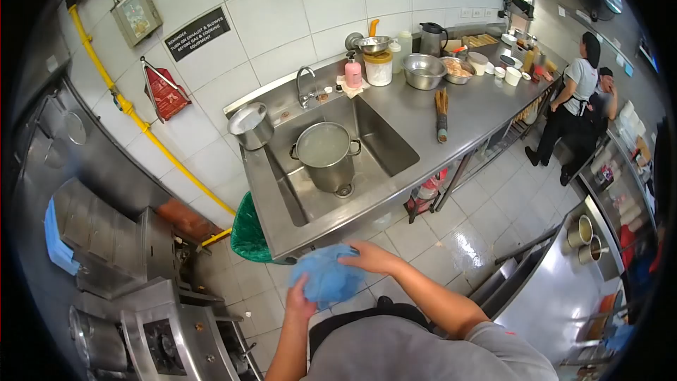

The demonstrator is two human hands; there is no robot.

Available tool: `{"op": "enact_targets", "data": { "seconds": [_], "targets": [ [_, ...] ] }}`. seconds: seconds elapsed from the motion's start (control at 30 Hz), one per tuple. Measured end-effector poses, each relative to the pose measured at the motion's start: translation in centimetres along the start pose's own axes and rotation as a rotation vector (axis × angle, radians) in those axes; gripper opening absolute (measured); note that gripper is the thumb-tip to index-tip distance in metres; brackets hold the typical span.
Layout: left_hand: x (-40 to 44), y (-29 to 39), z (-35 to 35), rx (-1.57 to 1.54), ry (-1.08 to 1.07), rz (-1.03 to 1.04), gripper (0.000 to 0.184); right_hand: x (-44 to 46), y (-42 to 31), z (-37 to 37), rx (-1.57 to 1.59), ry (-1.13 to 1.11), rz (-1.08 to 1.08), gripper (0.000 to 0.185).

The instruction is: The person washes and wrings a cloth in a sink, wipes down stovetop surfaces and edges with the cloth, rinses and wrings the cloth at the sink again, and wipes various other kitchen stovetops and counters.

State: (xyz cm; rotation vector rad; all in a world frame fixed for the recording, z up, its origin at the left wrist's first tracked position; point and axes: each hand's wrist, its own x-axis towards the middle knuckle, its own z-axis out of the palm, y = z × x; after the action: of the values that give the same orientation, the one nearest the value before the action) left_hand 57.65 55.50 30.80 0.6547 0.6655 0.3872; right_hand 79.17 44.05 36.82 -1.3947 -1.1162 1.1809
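Note:
In front of my body, a crumpled blue cloth [328, 275] is held between my two hands. My left hand [300, 300] is closed on its lower left side, thumb upward. On the upper right side, my right hand [368, 257] grips the cloth with bent fingers, some hidden. Beyond the cloth is a steel sink [384, 137], where a two-handled pot [326, 162] of cloudy liquid stands beside the drain. A smaller metal pot [252, 127] rests tilted on the sink's left ledge, near the faucet [305, 88].
Bowls [424, 72], a pink pump bottle [352, 72] and a bundle of sticks [441, 116] sit on the counter. A green-lined bin [250, 233] stands below the sink's left corner. The stove [169, 339] is at left. Two people [580, 92] are at far right.

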Motion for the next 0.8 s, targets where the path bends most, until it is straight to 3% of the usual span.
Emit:
{"op": "enact_targets", "data": {
  "seconds": [0.03,0.07,0.13,0.27,0.5,0.57,0.6,0.67,0.7,0.77,0.8],
  "targets": [
    [0.7,1.4,0.4,-0.115,0.006,0.107,0.051,1.9,0.9,-1.1,0.010,0.135,-0.080,0.035],
    [1.4,2.9,1.0,-0.230,0.013,0.216,0.050,3.3,0.6,-2.0,0.003,0.126,-0.076,0.035],
    [1.6,6.7,3.2,-0.258,0.010,0.289,0.049,6.1,0.1,-3.8,0.298,-0.015,0.063,0.027],
    [4.1,11.4,4.1,-0.310,0.041,0.480,0.048,13.4,2.5,-8.3,0.306,0.027,0.107,0.035],
    [11.4,15.2,7.3,-0.377,-0.096,0.510,0.056,25.2,0.1,-18.2,0.084,0.346,0.196,0.040],
    [15.0,16.2,8.9,-0.364,0.030,0.426,0.060,29.4,2.6,-22.2,-0.186,0.425,-0.061,0.044],
    [16.6,16.7,8.8,-0.297,-0.080,0.402,0.062,30.5,1.0,-23.6,-0.189,0.422,-0.058,0.044],
    [18.1,17.6,10.1,-0.274,-0.065,0.413,0.063,33.2,-2.3,-26.5,-0.512,0.445,0.022,0.048],
    [18.6,18.5,10.8,-0.241,-0.060,0.424,0.064,35.2,-2.4,-27.8,-0.502,0.444,0.021,0.048],
    [19.6,19.6,11.1,-0.188,-0.068,0.456,0.063,39.5,-2.9,-30.4,-0.663,0.520,-0.363,0.047],
    [20.0,19.6,11.1,-0.147,-0.072,0.487,0.063,41.7,-3.2,-31.4,-0.663,0.519,-0.367,0.047]
  ]
}}
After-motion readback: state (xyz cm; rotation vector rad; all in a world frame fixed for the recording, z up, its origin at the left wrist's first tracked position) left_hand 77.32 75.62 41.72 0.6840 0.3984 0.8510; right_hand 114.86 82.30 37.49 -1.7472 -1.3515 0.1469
